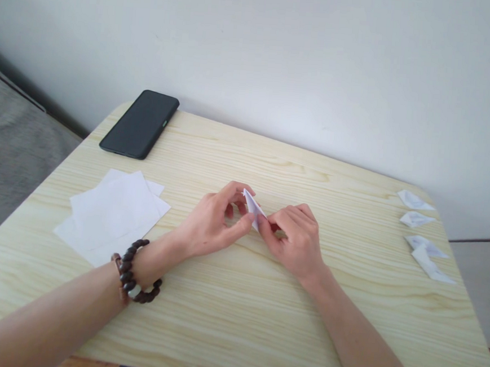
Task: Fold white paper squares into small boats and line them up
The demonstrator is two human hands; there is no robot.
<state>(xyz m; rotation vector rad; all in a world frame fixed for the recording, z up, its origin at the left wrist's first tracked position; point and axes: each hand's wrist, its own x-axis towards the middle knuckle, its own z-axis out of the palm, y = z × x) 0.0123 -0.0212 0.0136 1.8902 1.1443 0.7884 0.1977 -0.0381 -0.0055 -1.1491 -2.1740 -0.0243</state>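
A small piece of folded white paper (253, 207) is held above the middle of the table, its pointed end up and to the left. My right hand (294, 235) pinches its lower right part between thumb and fingers. On the other side, my left hand (221, 215) has its curled fingers and thumb around the paper's left edge, the thumb tip touching it. Dark beaded bracelets circle my left wrist. To the left lies a loose stack of white paper sheets (113, 207). Several folded white paper pieces (418, 220) lie in a column at the table's right edge.
A black phone (141, 123) lies at the table's back left corner. The light wood table (226, 318) meets a pale wall (280, 56) at the back. A grey cloth surface (15, 131) is beyond the left edge.
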